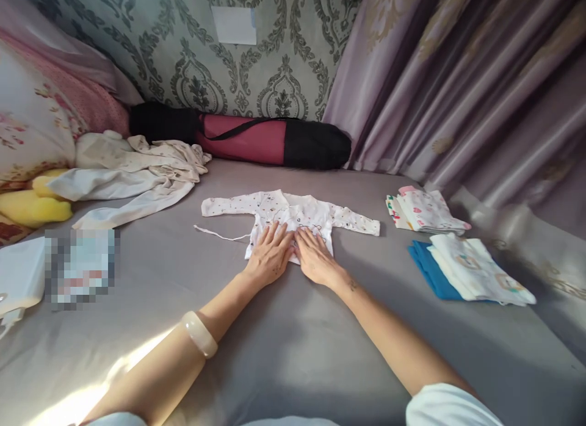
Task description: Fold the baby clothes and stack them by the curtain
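A small white baby shirt (293, 207) with a fine print lies spread on the grey bed sheet (293, 353), both sleeves stretched out sideways. One thin white tie string trails from its left side. Flat on the lower left front of the shirt rests my left hand (271, 253), fingers extended; a pale bangle circles that forearm. My right hand (315, 255) lies flat on the lower right front, its fingers also stretched out. The two hands are close together at the shirt's middle, covering part of its lower front.
Folded baby clothes (430, 211) and another folded stack (476, 270) with a blue piece lie at right. Rumpled clothes (155, 169) and a yellow plush item (34, 203) are at left, near a white device (21, 273). A red-and-black long bag (247, 138) lies along the wall.
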Demonstrator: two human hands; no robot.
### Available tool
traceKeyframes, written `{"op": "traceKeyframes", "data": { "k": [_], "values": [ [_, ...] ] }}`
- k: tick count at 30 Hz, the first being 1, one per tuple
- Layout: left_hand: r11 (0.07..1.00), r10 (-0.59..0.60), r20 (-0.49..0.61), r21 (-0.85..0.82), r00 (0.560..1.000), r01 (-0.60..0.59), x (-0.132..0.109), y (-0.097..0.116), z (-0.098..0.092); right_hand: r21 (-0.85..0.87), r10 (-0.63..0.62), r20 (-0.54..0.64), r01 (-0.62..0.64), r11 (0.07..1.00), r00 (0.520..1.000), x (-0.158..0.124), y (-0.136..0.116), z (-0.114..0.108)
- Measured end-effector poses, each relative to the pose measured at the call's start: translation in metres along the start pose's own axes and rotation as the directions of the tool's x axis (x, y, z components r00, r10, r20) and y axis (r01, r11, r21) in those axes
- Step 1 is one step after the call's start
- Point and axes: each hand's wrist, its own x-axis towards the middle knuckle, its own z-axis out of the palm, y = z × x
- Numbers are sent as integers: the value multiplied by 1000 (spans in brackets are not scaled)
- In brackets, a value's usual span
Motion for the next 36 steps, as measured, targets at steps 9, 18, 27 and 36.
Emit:
{"op": "traceKeyframes", "data": {
  "k": [9,18,27,36],
  "values": [
    [981,-155,170,146,973,131,-1,0,6,-58,234,-59,-238,970,970,-19,14,15],
    [979,-158,161,152,974,134,-1,0,8,-125,346,2,-343,931,938,-51,46,2],
    [982,161,48,91,986,-165,-8,4,7,-85,171,-184,-189,978,968,-18,26,-8],
    [968,250,70,-34,966,-248,-10,1,8,23,191,141,-196,980,971,19,31,-10]
  ]
}}
